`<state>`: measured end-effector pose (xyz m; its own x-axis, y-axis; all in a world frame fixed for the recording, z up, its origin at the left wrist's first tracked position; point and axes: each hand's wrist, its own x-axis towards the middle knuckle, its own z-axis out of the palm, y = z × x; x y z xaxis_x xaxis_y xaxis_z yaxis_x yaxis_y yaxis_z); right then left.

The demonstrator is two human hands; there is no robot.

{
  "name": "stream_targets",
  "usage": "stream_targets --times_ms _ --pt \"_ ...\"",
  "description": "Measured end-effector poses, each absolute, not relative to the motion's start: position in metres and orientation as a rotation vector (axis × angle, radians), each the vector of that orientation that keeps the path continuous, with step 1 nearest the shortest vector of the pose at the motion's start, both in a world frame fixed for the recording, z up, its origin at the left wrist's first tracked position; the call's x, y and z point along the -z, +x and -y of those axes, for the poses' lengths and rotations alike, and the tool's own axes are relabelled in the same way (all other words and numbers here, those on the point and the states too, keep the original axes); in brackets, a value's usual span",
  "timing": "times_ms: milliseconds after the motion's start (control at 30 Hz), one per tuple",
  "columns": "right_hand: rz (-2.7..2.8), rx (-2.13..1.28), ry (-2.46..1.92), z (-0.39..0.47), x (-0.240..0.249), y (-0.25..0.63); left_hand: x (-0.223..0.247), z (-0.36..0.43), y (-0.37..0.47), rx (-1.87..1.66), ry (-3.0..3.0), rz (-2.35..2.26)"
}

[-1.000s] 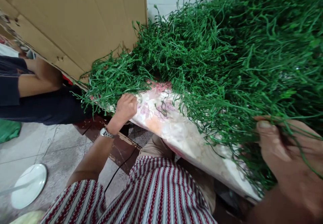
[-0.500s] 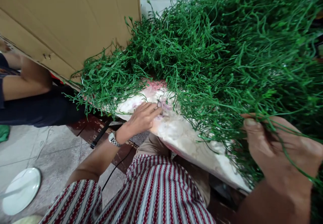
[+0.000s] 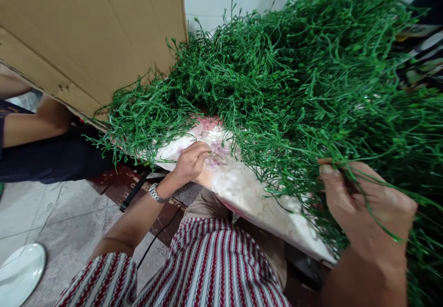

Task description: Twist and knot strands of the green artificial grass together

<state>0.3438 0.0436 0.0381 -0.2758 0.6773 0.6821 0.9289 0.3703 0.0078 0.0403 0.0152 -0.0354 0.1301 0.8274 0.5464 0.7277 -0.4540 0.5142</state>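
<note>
Loosely, green stems trail across the right hand.

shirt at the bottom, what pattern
Red, white and grey stripes; the shirt shows best in the head view.

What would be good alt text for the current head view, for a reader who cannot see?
A person's right hand pinches thin green stems by a large green heap on a pale, patterned tabletop. The left hand, curled, is at the tabletop's near side; whether it holds anything is unclear. Brown cardboard stands at the left, another person's arm beside it.
</note>
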Motion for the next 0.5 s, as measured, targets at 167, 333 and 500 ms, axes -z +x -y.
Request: stream_targets --times_ms 167,333,500 --pt "2.062 0.579 -1.329 -0.044 -0.036 0.342 0.005 -0.013 0.037 -1.810 1.306 -1.228" --pt "2.145 0.506 -1.147 -0.041 -0.036 0.330 -0.019 -0.018 0.036 -1.851 0.795 -0.993" --pt "2.339 0.212 -1.105 -0.044 -0.020 0.306 -0.032 -0.017 0.036 -1.834 0.709 -0.931"
